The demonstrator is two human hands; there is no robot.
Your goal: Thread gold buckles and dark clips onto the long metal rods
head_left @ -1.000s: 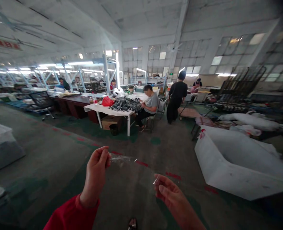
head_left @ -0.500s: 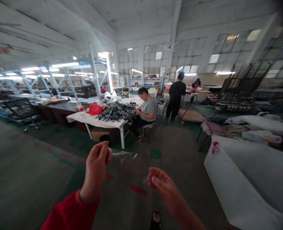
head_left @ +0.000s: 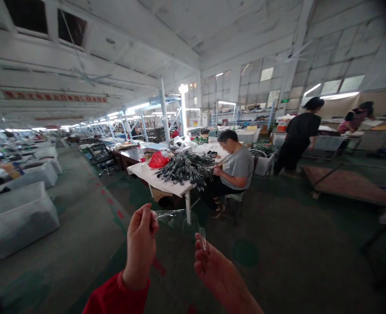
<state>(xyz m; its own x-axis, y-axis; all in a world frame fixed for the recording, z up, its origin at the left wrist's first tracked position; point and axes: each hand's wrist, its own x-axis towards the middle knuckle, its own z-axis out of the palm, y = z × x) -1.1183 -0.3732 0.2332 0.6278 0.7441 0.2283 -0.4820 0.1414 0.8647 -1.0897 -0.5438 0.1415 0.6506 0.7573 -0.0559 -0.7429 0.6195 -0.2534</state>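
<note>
A clear, thin piece of plastic (head_left: 171,215), perhaps a bag, is stretched between my hands above the floor. My left hand (head_left: 142,244), in a red sleeve, pinches its left end between thumb and fingers. At the other end, my right hand (head_left: 216,266) has its fingers closed on the plastic, with a shiny fold standing up by the fingertips. Much of the plastic is see-through, so its full outline cannot be made out.
Ahead, a white table (head_left: 143,170) bears a heap of dark straps or cords (head_left: 186,168) and a red plastic bag (head_left: 158,159). A seated person (head_left: 237,163) works at it. Another person (head_left: 299,135) stands right, near a flat trolley (head_left: 346,183). White bins (head_left: 22,222) line the left.
The view has swung left and moved closer to the table. My right hand has come nearer the left, with the plastic now at its fingertips. The standing person has leaned forward.
</note>
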